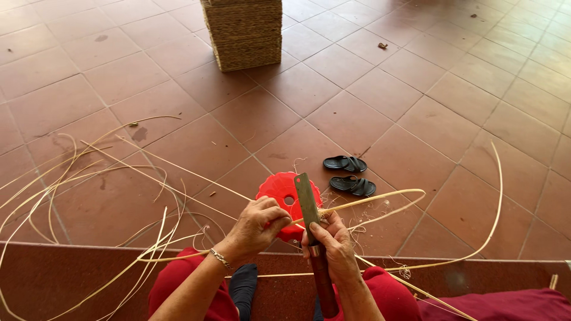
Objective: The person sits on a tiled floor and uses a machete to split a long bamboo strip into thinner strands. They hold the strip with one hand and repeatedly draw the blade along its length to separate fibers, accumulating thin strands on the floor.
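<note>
The rattan strip (363, 202) is pinched between the thumb and fingers of the left hand (257, 224), which are closed tight on it just in front of the knees. Beside it, the right hand (331, 242) is clenched around the dark wooden handle of a broad knife (308, 208), and the flat blade stands upright with its edge laid against the strip where both hands meet. From this point the strip runs to the right, bends in a long loop above the floor and comes back toward the person.

I judge that the step in hand is scraping or splitting the strip with the blade. The next move seems to call for a steady pull by the left hand while the knife keeps the same angle, so that the cut does not run off to one side.

Just behind the hands is a red plastic stool (277, 189), partly hidden by them. Thin shavings lie around it. Many loose rattan strands (89, 178) are spread on the tiled floor (416, 89) to the left. A pair of black sandals (350, 174) is near the stool, and a stack of woven mats (244, 32) stands well apart at the top.
</note>
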Motion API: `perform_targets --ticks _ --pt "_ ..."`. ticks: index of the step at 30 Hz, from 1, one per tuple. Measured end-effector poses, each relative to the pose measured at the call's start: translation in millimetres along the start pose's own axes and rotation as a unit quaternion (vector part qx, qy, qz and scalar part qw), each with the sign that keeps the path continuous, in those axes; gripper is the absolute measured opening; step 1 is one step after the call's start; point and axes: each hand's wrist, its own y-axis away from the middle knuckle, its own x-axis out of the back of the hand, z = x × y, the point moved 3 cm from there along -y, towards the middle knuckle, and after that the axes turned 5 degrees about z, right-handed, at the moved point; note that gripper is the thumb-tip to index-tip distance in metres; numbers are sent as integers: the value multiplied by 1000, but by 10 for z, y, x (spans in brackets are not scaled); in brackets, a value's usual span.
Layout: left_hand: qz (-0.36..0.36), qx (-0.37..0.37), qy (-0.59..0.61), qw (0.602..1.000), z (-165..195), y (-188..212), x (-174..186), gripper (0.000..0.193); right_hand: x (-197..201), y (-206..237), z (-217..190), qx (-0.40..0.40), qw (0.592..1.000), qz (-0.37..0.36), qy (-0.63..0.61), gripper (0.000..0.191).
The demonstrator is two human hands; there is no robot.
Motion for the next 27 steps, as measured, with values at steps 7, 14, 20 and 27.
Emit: perform_targets --ticks 7,14,20,27 --pt "-47 34 85 995 49 39 -25 11 -130 41 22 -26 998 -47 41 31" --pt "-5 -53 68 996 88 72 4 10 -91 37 29 -81 996 -34 31 40" --pt "-15 -39 58 997 86 90 106 11 43 -5 -77 -31 999 -18 14 24" --pt "-35 -1 82 996 -3 150 300 8 211 -17 -203 1 1000 18 -6 22"
